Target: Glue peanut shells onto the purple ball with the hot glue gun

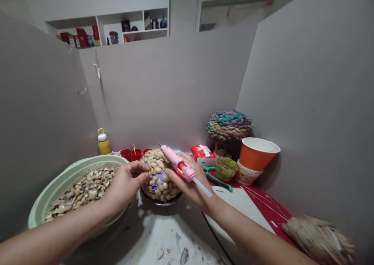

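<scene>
1. holding the pink glue gun (pixel 177 161), the right hand (pixel 191 191) also thumbs the peanut-shell ball (pixel 156 165); the left hand's (pixel 127 181) fingertips touch its left side, pinch unclear.
2. shells cover most; purple patches (pixel 160 177) lie bare.
3. the ball sits in a metal dish (pixel 165 204) on the stained table (pixel 160 232), green basin (pixel 36 206) left, paper tubs (pixel 253 158) right, grey partition (pixel 166 89) far.

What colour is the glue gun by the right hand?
Pink, best seen in the head view.

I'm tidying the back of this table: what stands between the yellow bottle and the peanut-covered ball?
Red cups, one holding thin sticks, and a partly hidden white-rimmed item nearer the bottle, in the head view.
</scene>
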### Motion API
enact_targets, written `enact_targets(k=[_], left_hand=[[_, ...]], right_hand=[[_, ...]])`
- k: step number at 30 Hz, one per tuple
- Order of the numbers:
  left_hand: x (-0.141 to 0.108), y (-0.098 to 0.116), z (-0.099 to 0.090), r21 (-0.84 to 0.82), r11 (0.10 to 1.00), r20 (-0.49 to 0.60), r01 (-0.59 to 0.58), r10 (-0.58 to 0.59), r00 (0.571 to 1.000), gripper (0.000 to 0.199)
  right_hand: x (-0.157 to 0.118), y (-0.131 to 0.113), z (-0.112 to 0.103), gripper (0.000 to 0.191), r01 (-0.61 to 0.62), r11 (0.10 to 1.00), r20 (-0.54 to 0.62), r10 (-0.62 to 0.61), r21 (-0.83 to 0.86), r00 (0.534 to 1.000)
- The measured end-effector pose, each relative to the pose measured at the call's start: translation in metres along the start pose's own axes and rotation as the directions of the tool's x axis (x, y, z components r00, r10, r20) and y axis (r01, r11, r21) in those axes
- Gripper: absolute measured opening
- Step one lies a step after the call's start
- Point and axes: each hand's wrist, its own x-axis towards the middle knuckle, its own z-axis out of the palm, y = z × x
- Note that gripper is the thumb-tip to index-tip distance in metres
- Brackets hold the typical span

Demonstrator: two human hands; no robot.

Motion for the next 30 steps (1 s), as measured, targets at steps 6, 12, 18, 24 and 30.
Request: enact_targets(k=[6, 12, 18, 24, 30], left_hand=[[0.002, -0.005, -0.002, -0.007, 1.000, 0.056, -0.029, 0.030, 0.998, 0.003], [0.007, -0.012, -0.003, 0.006, 0.999, 0.105, -0.046, 0.045, 0.993, 0.004], [0.009, -0.013, -0.004, 0.027, 0.997, 0.214, -0.066, 0.059, 0.975, 0.009], [0.011, -0.007, -0.015, 0.042, 0.998, 0.162, -0.050, 0.042, 0.986, 0.009], [0.005, -0.005, -0.021, 0.196, 0.964, 0.147, -0.177, 0.150, 0.978, 0.008]], right_hand=[[0.019, -0.010, 0.014, 0.016, 0.197, 0.979, 0.159, -0.186, -0.057, 0.970], [0.018, -0.008, 0.022, 0.008, 0.150, 0.979, 0.240, -0.113, -0.141, 0.964], [0.015, -0.002, 0.022, 0.006, 0.163, 0.969, 0.227, -0.119, -0.185, 0.966], [0.014, 0.001, 0.021, 0.006, 0.167, 0.965, 0.223, -0.121, -0.201, 0.967], [0.013, 0.002, 0.021, 0.007, 0.172, 0.962, 0.224, -0.123, -0.213, 0.967]])
